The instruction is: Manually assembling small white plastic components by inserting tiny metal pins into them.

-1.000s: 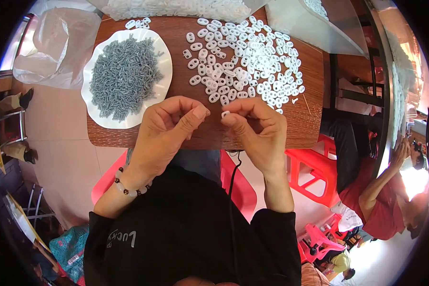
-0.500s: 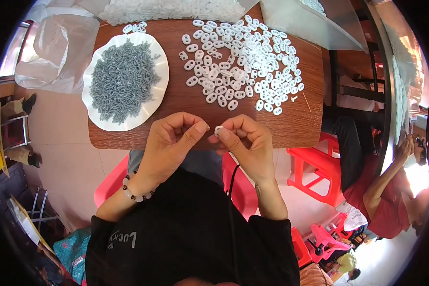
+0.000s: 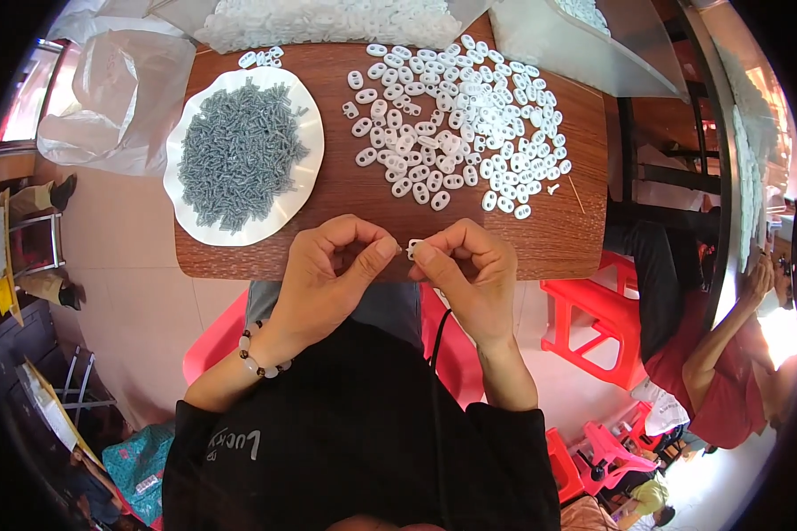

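Both hands meet at the near edge of a brown wooden table [image 3: 354,203]. My right hand [image 3: 469,274] pinches a small white oval plastic piece [image 3: 413,248] between thumb and forefinger. My left hand [image 3: 332,274] has its thumb and forefinger pressed against the same piece from the left; whatever small part it holds is hidden by the fingertips. A white plate [image 3: 305,168] heaped with small grey screws [image 3: 234,150] stands at the left of the table. Several white oval pieces [image 3: 460,124] lie spread over the right half.
Clear plastic bags of more white pieces [image 3: 327,18] lie along the far edge, another bag [image 3: 115,97] hangs off the left. Red plastic stools [image 3: 593,319] stand on the floor. A seated person in a red shirt [image 3: 726,372] is at the right.
Both hands have drawn back from the table toward my body and stayed together, with the white piece still between the fingertips.
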A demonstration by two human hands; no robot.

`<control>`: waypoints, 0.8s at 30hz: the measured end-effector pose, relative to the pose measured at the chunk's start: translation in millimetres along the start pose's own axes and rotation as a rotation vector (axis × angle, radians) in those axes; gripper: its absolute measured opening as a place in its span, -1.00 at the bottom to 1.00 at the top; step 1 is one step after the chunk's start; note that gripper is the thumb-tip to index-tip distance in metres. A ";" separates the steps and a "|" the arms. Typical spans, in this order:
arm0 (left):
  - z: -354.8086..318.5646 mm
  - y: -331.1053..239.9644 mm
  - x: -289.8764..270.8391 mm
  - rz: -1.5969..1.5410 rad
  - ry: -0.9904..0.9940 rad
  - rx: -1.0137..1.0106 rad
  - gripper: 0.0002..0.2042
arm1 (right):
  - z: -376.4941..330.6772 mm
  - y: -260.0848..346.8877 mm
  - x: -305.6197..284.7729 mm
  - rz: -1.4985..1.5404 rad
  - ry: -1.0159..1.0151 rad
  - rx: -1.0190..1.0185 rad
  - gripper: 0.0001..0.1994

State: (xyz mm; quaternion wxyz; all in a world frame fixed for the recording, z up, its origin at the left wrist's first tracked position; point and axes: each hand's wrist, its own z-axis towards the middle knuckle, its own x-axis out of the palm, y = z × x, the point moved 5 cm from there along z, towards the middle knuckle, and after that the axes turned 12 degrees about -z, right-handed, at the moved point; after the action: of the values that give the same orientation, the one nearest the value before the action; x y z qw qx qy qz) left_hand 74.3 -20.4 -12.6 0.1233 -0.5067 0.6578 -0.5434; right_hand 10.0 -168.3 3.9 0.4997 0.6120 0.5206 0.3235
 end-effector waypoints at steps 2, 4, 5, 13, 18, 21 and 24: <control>0.4 -1.0 -0.2 0.022 -0.002 -0.001 -0.85 | 0.6 0.7 0.3 -0.012 0.003 -0.004 -0.92; 0.7 -1.5 0.5 0.044 -0.005 -0.003 -0.85 | 1.1 -0.1 0.9 -0.024 0.007 -0.009 -0.92; 0.7 -1.4 1.1 0.025 -0.007 -0.005 -0.86 | 1.6 -1.8 1.8 -0.011 -0.001 -0.022 -0.92; 0.2 -0.7 1.0 0.036 -0.024 0.000 -0.87 | 2.7 -2.1 5.1 -0.045 -0.008 -0.051 -0.90; -1.0 0.1 -3.0 0.096 -0.054 0.051 -0.88 | 2.2 -1.7 7.8 -0.110 0.002 -0.050 -0.89; -0.8 -0.6 -1.8 0.110 -0.089 0.124 -0.88 | 2.0 0.5 10.6 -0.061 -0.018 -0.074 -0.88; -1.1 2.4 -3.9 0.089 -0.095 0.120 -0.89 | 1.8 0.7 12.6 -0.052 -0.030 -0.058 -0.89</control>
State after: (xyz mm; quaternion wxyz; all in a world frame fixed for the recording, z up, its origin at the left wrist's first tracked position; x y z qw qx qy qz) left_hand 74.1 -16.8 -15.7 0.2084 -0.4940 0.6393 -0.5512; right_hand 15.0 -156.7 2.5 0.5331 0.5884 0.5192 0.3163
